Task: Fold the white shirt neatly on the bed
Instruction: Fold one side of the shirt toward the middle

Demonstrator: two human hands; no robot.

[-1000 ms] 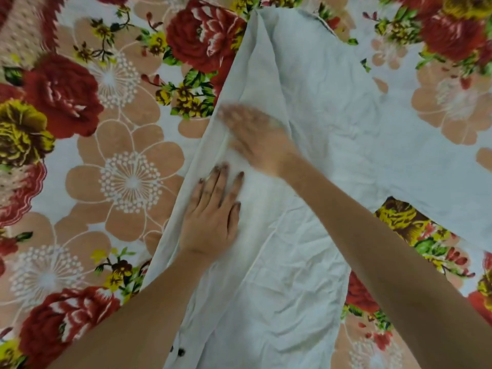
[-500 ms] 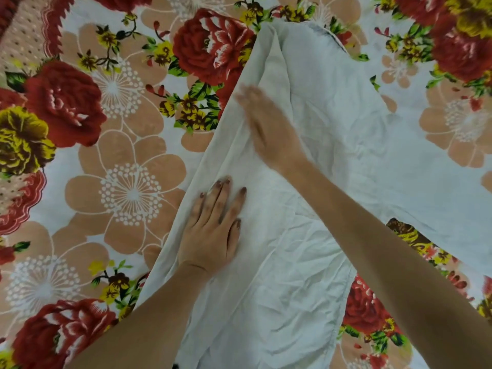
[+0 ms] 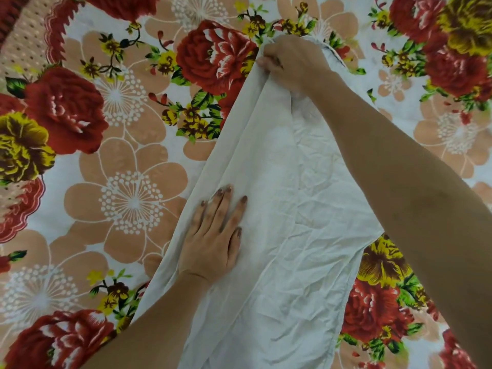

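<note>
Here, at the bottom centre of the frame, the white shirt [image 3: 292, 262] is seen spread and creased over the floral bedsheet [image 3: 127, 161], narrowing toward the upper centre. In the middle of the frame, the left hand [image 3: 210, 241] is laid flat on the shirt near its left edge, fingers straight and slightly spread, palm pressed down. Farther up, at the upper centre, the shirt's narrow top end is gripped by the right hand [image 3: 290, 62], fingers curled into the bunched cloth.

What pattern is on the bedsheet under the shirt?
The bedsheet has big red, yellow and peach flowers on white, clearest in the head view.
</note>
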